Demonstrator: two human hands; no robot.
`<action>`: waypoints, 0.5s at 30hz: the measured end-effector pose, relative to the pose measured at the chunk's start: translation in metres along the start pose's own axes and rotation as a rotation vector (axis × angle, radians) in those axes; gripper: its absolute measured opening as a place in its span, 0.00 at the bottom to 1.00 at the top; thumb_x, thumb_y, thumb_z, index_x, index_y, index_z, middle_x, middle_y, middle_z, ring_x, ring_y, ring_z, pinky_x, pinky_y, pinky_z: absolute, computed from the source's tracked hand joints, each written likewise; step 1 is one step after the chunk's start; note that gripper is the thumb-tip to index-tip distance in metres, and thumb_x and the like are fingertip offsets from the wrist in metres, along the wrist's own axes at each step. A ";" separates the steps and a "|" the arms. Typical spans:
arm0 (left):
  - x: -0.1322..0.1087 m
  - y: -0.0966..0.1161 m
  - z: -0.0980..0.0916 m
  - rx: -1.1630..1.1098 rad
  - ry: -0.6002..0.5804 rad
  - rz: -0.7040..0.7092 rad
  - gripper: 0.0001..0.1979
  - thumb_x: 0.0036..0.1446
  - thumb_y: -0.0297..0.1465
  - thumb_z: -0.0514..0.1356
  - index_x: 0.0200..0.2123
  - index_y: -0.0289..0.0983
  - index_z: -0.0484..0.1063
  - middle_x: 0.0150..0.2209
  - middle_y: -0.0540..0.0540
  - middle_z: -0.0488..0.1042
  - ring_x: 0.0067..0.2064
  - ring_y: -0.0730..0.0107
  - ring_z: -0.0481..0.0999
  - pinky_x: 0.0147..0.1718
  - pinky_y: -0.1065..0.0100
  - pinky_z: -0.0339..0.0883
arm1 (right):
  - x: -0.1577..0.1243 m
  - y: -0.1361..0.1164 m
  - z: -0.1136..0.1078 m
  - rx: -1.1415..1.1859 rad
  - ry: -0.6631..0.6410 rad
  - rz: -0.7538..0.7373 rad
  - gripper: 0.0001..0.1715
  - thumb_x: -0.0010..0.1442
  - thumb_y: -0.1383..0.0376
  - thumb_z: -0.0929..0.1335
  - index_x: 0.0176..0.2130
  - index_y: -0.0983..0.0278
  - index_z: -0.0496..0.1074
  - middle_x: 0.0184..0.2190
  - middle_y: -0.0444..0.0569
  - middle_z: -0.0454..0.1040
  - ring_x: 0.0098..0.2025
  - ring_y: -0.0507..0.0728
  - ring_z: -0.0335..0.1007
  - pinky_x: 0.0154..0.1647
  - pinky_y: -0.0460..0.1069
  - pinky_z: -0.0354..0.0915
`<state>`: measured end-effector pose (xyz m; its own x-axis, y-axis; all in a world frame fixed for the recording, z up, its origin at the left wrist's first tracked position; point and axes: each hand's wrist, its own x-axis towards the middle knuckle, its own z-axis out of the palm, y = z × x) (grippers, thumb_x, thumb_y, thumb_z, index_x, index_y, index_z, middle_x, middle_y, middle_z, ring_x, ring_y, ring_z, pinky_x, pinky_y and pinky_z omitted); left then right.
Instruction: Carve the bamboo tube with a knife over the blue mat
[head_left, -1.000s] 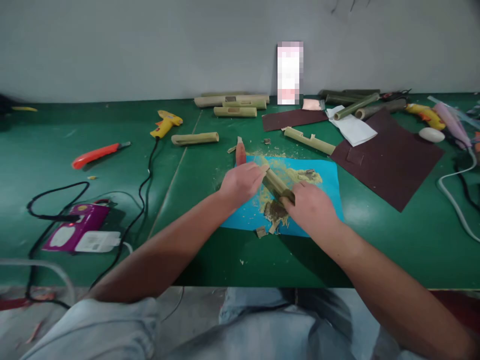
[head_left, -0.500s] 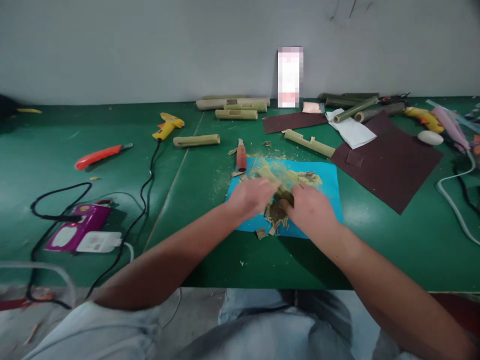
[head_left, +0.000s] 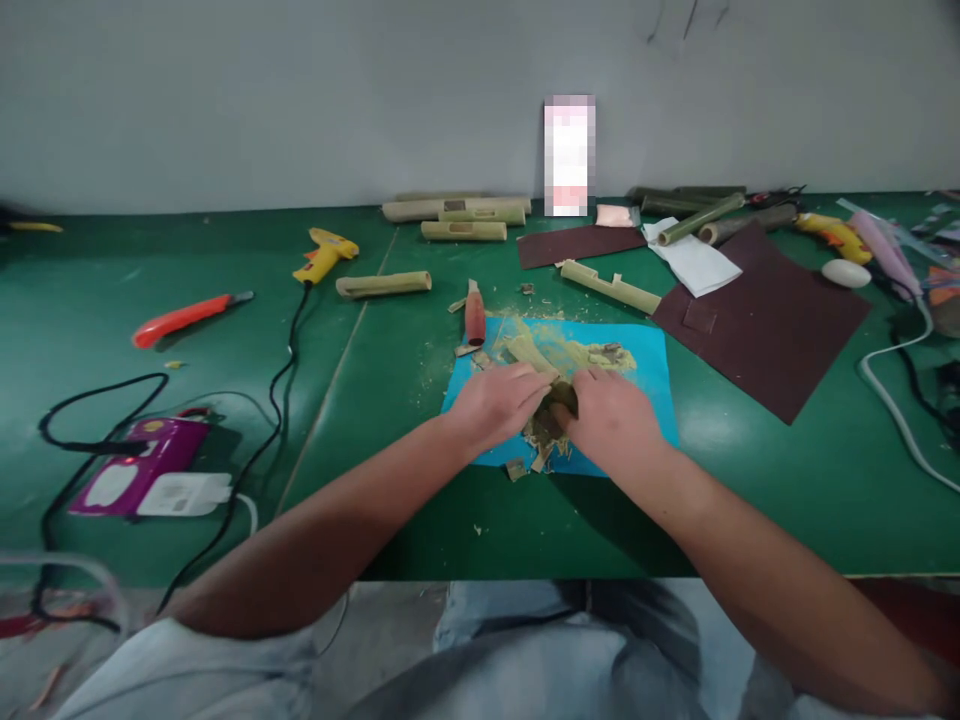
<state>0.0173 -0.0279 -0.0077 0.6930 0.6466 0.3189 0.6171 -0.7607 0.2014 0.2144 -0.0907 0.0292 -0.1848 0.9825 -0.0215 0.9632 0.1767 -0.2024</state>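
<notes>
My left hand (head_left: 495,402) and my right hand (head_left: 609,418) meet over a blue sheet (head_left: 651,372) on the green table. Both are closed round a short green bamboo piece (head_left: 534,358) that slants from upper left down between them; only its upper end shows. Pale sawdust and bamboo chips (head_left: 592,354) lie heaped on the sheet around and under my hands. A red-handled knife (head_left: 474,316) lies just beyond my left hand at the sheet's far left corner.
Cut bamboo tubes (head_left: 384,285) lie at the back, another bamboo tube (head_left: 609,286) by the sheet. Brown sandpaper sheets (head_left: 765,320) cover the right side. A yellow glue gun (head_left: 322,254), an orange cutter (head_left: 180,318) and a purple device (head_left: 135,470) with cables sit left.
My left hand slid down the bamboo piece toward my right hand, so less of the piece shows. Both hands drew slightly nearer to me.
</notes>
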 end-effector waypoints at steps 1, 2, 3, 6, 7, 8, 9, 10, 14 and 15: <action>0.000 0.005 0.000 -0.033 -0.012 -0.010 0.19 0.74 0.37 0.49 0.54 0.39 0.77 0.41 0.43 0.81 0.43 0.62 0.81 0.42 0.63 0.76 | 0.000 0.000 0.001 -0.008 0.014 -0.012 0.13 0.66 0.59 0.66 0.42 0.66 0.75 0.40 0.57 0.77 0.44 0.63 0.73 0.36 0.53 0.59; 0.000 0.009 -0.001 -0.064 -0.014 -0.019 0.19 0.74 0.37 0.49 0.54 0.39 0.77 0.42 0.43 0.81 0.44 0.61 0.82 0.42 0.62 0.76 | 0.000 0.001 0.002 -0.014 0.029 -0.023 0.14 0.66 0.59 0.65 0.42 0.66 0.75 0.40 0.57 0.77 0.44 0.63 0.72 0.37 0.53 0.59; 0.000 0.012 -0.001 -0.081 -0.007 -0.016 0.19 0.73 0.36 0.49 0.53 0.38 0.77 0.43 0.43 0.82 0.44 0.60 0.82 0.43 0.62 0.77 | 0.000 0.001 0.003 -0.017 0.043 -0.033 0.13 0.67 0.59 0.65 0.41 0.66 0.75 0.40 0.57 0.77 0.45 0.63 0.72 0.38 0.53 0.60; 0.003 0.013 -0.003 -0.106 0.013 -0.027 0.18 0.73 0.35 0.51 0.53 0.38 0.78 0.44 0.42 0.82 0.46 0.60 0.82 0.44 0.60 0.77 | 0.001 0.005 0.004 -0.024 0.075 -0.059 0.12 0.66 0.62 0.64 0.40 0.66 0.75 0.40 0.58 0.77 0.46 0.64 0.71 0.42 0.54 0.60; 0.004 0.010 -0.004 -0.116 0.030 -0.045 0.17 0.72 0.35 0.52 0.53 0.38 0.78 0.45 0.43 0.83 0.46 0.60 0.82 0.45 0.61 0.77 | 0.002 0.006 0.004 -0.028 0.084 -0.063 0.12 0.65 0.62 0.65 0.40 0.67 0.75 0.40 0.59 0.77 0.47 0.64 0.70 0.43 0.54 0.60; 0.004 0.007 -0.004 -0.130 0.057 -0.071 0.16 0.72 0.34 0.53 0.52 0.38 0.78 0.45 0.43 0.83 0.46 0.61 0.82 0.46 0.61 0.77 | 0.003 0.007 0.004 -0.032 0.090 -0.061 0.11 0.65 0.63 0.66 0.41 0.67 0.75 0.41 0.59 0.77 0.47 0.64 0.70 0.44 0.54 0.60; 0.005 0.002 -0.003 -0.147 0.090 -0.101 0.15 0.71 0.34 0.53 0.52 0.39 0.78 0.45 0.43 0.83 0.46 0.62 0.82 0.47 0.62 0.77 | 0.004 0.008 0.004 -0.034 0.095 -0.056 0.11 0.64 0.63 0.66 0.41 0.67 0.75 0.41 0.60 0.77 0.47 0.65 0.69 0.44 0.54 0.61; 0.006 -0.002 -0.003 -0.164 0.126 -0.131 0.14 0.71 0.34 0.54 0.51 0.39 0.78 0.46 0.43 0.83 0.47 0.63 0.82 0.48 0.62 0.77 | 0.004 0.008 0.004 -0.033 0.097 -0.048 0.10 0.64 0.63 0.67 0.41 0.67 0.74 0.42 0.60 0.76 0.47 0.65 0.69 0.44 0.55 0.61; 0.009 -0.014 0.000 -0.190 0.195 -0.204 0.14 0.70 0.34 0.55 0.49 0.37 0.79 0.44 0.42 0.83 0.46 0.63 0.82 0.48 0.62 0.77 | 0.004 0.006 0.005 -0.005 0.099 -0.022 0.12 0.64 0.60 0.67 0.41 0.66 0.75 0.42 0.59 0.76 0.47 0.65 0.70 0.42 0.54 0.61; 0.009 -0.012 0.001 -0.183 0.195 -0.207 0.14 0.70 0.34 0.55 0.48 0.37 0.79 0.44 0.42 0.83 0.45 0.63 0.82 0.47 0.62 0.77 | 0.004 0.005 0.005 -0.001 0.096 -0.020 0.13 0.65 0.60 0.66 0.41 0.67 0.75 0.41 0.59 0.76 0.47 0.65 0.70 0.41 0.54 0.61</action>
<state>0.0159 -0.0130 -0.0081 0.4646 0.7788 0.4215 0.6476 -0.6234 0.4381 0.2178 -0.0861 0.0234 -0.1846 0.9798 0.0768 0.9597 0.1966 -0.2009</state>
